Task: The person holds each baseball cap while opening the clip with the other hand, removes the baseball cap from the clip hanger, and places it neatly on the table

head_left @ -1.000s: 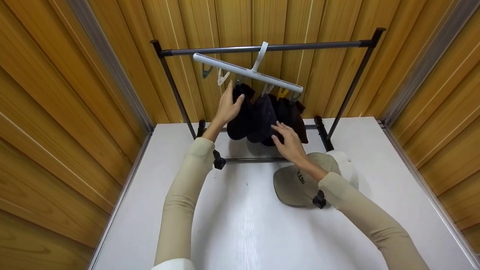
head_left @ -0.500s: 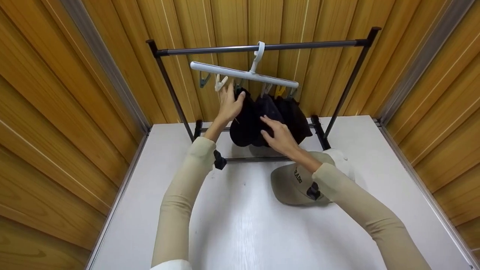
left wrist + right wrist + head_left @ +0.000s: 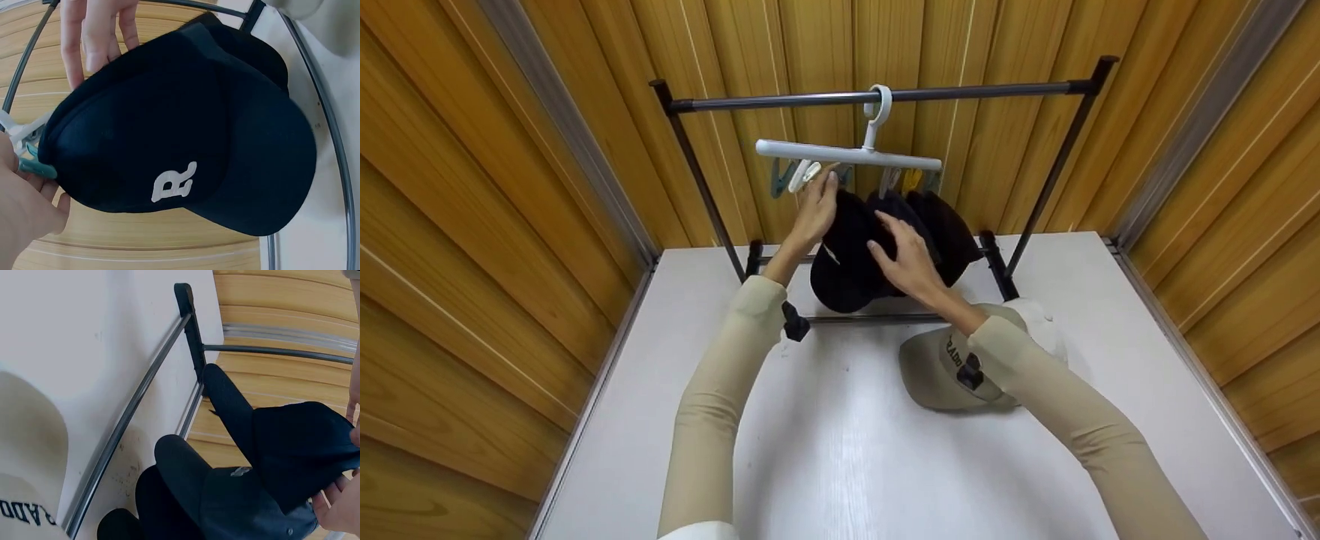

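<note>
Both arms stretched forward and up, sleeved in beige to the wrists, elbows slightly bent. Left hand (image 3: 814,215) raised highest — fingers long and nearly straight, tips pointed upward, palm turned inward toward the other hand. Right hand (image 3: 906,259) held a little lower and just beside it, fingers spread and gently bent, back of the hand facing up. Seen from the left wrist: left palm (image 3: 22,211) at the lower left edge, thumb side only, grip not clear — and right fingers (image 3: 95,34) reaching down from the top. Seen from the right wrist: fingertips (image 3: 337,506) at the lower right corner, lightly curled.
</note>
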Motion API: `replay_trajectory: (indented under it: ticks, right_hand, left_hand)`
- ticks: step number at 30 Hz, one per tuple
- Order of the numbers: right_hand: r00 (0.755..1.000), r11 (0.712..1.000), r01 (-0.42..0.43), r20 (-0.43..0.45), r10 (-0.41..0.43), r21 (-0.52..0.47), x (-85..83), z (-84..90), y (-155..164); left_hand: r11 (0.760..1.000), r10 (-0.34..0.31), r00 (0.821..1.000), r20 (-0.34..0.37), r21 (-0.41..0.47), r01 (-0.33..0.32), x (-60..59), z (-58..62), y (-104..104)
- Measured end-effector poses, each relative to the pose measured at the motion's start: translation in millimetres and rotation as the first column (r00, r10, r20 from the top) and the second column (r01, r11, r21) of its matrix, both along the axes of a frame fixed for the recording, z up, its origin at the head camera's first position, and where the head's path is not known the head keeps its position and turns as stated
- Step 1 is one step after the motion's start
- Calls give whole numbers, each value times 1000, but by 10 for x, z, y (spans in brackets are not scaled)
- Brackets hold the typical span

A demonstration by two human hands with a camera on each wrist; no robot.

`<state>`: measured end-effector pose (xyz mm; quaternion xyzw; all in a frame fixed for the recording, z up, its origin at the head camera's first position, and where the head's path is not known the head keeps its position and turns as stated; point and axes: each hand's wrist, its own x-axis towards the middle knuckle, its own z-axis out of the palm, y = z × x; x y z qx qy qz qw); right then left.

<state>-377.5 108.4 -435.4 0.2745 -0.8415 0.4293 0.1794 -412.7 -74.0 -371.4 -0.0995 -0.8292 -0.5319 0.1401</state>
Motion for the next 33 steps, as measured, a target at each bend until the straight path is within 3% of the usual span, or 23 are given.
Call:
replay_trajectory:
  ticks: [5, 7, 10, 15, 18, 22, 27, 33]
  right_hand:
    - [1000, 999, 18, -7, -18, -39, -14, 30, -71]
    - [1000, 999, 17, 0, -17, -52, -22, 46, -94]
    - [1000, 996, 4, 21, -2, -88, -40, 70, -125]
    - [995, 988, -9, 102, 25, -154, -61, 93, -149]
    - [986, 980, -6, 159, 38, -197, -73, 90, -143]
    - [974, 969, -8, 217, 63, -245, -97, 90, -135]
    - [963, 968, -19, 257, 86, -252, -108, 117, -143]
    - [973, 966, -61, 200, 113, -252, 42, 216, -192]
  left_hand:
    - [988, -74, 995, 64, 137, 65, -7, 10, 22]
    - [985, -89, 993, 75, 151, 77, -4, 10, 28]
    - [986, -99, 990, 96, 144, 85, 5, 11, 34]
    - [997, -60, 986, 154, 55, 52, 35, 24, 30]
    - [996, -78, 983, 167, 43, 72, 44, 32, 30]
    - [983, -155, 974, 167, 128, 134, 36, 22, 30]
    - [964, -185, 973, 140, 216, 152, 20, 1, 34]
    - [947, -184, 964, 191, 297, 122, 3, -22, 49]
